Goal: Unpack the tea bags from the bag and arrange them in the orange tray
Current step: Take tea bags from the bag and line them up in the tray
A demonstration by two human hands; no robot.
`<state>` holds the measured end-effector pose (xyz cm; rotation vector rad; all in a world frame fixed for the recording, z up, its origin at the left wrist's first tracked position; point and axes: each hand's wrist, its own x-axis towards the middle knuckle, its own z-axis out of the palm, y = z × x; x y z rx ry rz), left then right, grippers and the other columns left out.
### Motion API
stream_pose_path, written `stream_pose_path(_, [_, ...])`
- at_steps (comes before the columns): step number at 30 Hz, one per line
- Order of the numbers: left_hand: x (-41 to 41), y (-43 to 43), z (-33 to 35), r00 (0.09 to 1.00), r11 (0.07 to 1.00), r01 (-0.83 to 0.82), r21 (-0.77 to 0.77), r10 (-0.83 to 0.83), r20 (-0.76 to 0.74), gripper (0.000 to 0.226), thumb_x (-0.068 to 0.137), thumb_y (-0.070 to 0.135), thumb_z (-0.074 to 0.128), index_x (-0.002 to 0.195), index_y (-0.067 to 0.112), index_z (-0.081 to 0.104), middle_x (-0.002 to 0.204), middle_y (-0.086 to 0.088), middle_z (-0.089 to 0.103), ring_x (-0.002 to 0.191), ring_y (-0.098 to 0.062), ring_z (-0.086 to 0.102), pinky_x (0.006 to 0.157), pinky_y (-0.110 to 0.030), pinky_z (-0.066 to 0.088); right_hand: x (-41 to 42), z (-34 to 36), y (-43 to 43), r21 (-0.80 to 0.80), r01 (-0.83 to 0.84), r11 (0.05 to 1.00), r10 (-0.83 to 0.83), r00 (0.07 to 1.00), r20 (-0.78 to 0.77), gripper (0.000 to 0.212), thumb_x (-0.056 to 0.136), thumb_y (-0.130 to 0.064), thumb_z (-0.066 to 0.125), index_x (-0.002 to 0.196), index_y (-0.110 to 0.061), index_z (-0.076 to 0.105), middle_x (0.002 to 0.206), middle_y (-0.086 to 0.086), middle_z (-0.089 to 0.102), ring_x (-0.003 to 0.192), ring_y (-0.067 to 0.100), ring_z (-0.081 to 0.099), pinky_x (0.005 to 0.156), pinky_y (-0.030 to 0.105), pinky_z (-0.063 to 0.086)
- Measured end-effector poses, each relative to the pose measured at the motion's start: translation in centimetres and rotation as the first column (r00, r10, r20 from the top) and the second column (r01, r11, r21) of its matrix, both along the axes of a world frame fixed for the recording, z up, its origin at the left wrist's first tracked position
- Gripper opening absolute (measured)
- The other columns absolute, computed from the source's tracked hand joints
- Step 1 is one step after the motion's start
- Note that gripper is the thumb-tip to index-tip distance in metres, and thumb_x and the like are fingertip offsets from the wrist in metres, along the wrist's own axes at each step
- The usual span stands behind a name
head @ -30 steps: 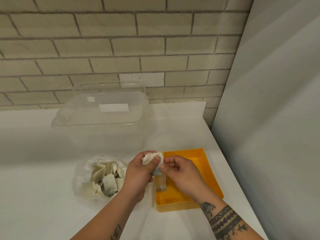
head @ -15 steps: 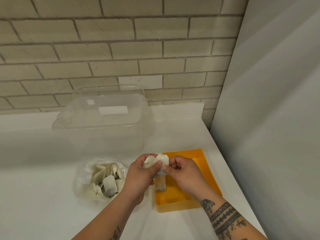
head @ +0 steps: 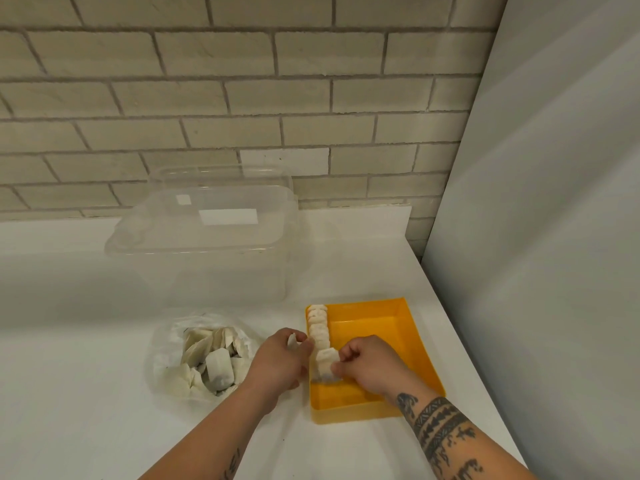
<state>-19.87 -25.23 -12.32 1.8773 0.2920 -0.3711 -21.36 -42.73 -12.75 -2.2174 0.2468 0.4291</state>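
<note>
The orange tray [head: 391,323] lies on the white counter at the right. A row of several white tea bags [head: 318,323] stands along its left wall. My right hand [head: 370,365] pinches a tea bag [head: 325,367] at the near end of that row, inside the tray. My left hand [head: 280,358] is just left of the tray and grips more tea bags [head: 293,341], mostly hidden by its fingers. A clear plastic bag [head: 166,341] with several loose tea bags lies open to the left.
A large clear plastic box [head: 207,244] with its lid on stands behind the bag and tray, against the brick wall. A grey panel [head: 536,237] closes off the counter on the right, close to the tray.
Both hands have come down from above the tray and parted. The right hand now sets one tea bag at the row's near end; the left keeps the others beside the tray.
</note>
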Motion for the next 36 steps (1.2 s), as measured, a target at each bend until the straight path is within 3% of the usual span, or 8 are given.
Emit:
stream_pose_path(7, [0.1,0.1,-0.7,0.998,0.999,0.015,-0.036,-0.017,-0.062,0.013,0.098,0.023,0.061,0.110,0.019,0.062,0.094,-0.018,0.072,0.063,-0.022,0.059,0.052,-0.026,0.047,0.7,-0.4,1.8,-0.149,-0.051,0.987,0.042,0.997,-0.062,0.019,0.077,-0.033,0.083,0.077,-0.027,0.065,0.080,-0.011,0.066,0.070,0.005,0.056,0.057,0.020,0.043])
stream_pose_path(10, [0.3,0.1,-0.7,0.998,0.999,0.024,-0.028,-0.025,-0.059,0.013,0.098,0.023,0.060,0.110,0.020,0.061,0.095,-0.014,0.072,0.064,-0.020,0.061,0.052,-0.026,0.048,0.7,-0.4,2.0,-0.176,-0.048,0.983,0.034,0.996,-0.081,0.024,0.074,-0.035,0.085,0.078,-0.026,0.063,0.081,-0.008,0.068,0.071,0.010,0.060,0.064,0.027,0.050])
stream_pose_path(15, [0.4,0.3,-0.8,0.998,0.999,0.032,-0.001,-0.032,-0.059,0.014,0.097,0.026,0.061,0.111,0.022,0.061,0.096,-0.011,0.071,0.066,-0.018,0.062,0.053,-0.025,0.049,0.3,0.2,1.9,-0.263,-0.119,0.957,0.085,0.987,-0.138,0.062,0.059,-0.052,0.091,0.106,-0.027,0.058,0.102,-0.008,0.063,0.090,0.013,0.061,0.073,0.027,0.050])
stream_pose_path(17, [0.4,0.3,-0.9,0.998,0.999,0.034,0.011,-0.033,-0.056,0.015,0.097,0.026,0.061,0.111,0.022,0.061,0.096,-0.011,0.071,0.066,-0.019,0.061,0.052,-0.025,0.048,0.1,0.4,2.0,-0.297,-0.158,0.942,0.127,0.984,-0.121,0.060,0.063,-0.049,0.090,0.109,-0.026,0.059,0.107,-0.008,0.063,0.092,0.012,0.058,0.074,0.025,0.048])
stream_pose_path(21, [0.4,0.2,-0.9,0.998,0.999,0.044,0.023,-0.042,-0.050,0.015,0.097,0.026,0.061,0.112,0.021,0.061,0.095,-0.010,0.070,0.065,-0.017,0.060,0.053,-0.025,0.049,0.2,0.4,2.5,-0.279,-0.146,0.949,0.129,0.989,-0.077,0.048,0.065,-0.045,0.090,0.097,-0.029,0.057,0.103,-0.006,0.065,0.084,0.011,0.055,0.057,0.021,0.039])
stream_pose_path(26, [0.4,0.2,-0.8,0.998,0.999,0.038,0.027,-0.037,-0.048,0.015,0.098,0.026,0.061,0.112,0.022,0.061,0.096,-0.009,0.070,0.067,-0.018,0.061,0.053,-0.025,0.050,0.3,0.4,2.5,-0.258,-0.128,0.958,0.111,0.991,-0.081,0.054,0.065,-0.046,0.090,0.106,-0.028,0.061,0.111,-0.006,0.068,0.085,0.010,0.054,0.067,0.023,0.043])
stream_pose_path(33, [0.5,0.2,-0.7,0.998,0.999,0.038,0.028,-0.036,-0.053,0.017,0.097,0.027,0.063,0.112,0.021,0.061,0.097,-0.008,0.070,0.070,-0.019,0.063,0.054,-0.025,0.050,0.2,0.3,2.3,-0.226,-0.131,0.965,0.124,0.991,-0.047,0.043,0.072,-0.044,0.087,0.103,-0.029,0.061,0.098,-0.010,0.061,0.084,0.008,0.053,0.057,0.017,0.036])
stream_pose_path(36, [0.4,0.2,-0.3,0.999,1.000,0.020,0.017,-0.019,-0.049,0.018,0.097,0.030,0.063,0.114,0.024,0.060,0.098,-0.006,0.071,0.074,-0.019,0.067,0.054,-0.024,0.051,0.3,0.5,1.9,-0.248,-0.107,0.963,0.096,0.994,-0.057,0.055,0.068,-0.051,0.087,0.111,-0.027,0.062,0.102,-0.010,0.061,0.089,0.010,0.054,0.069,0.022,0.042])
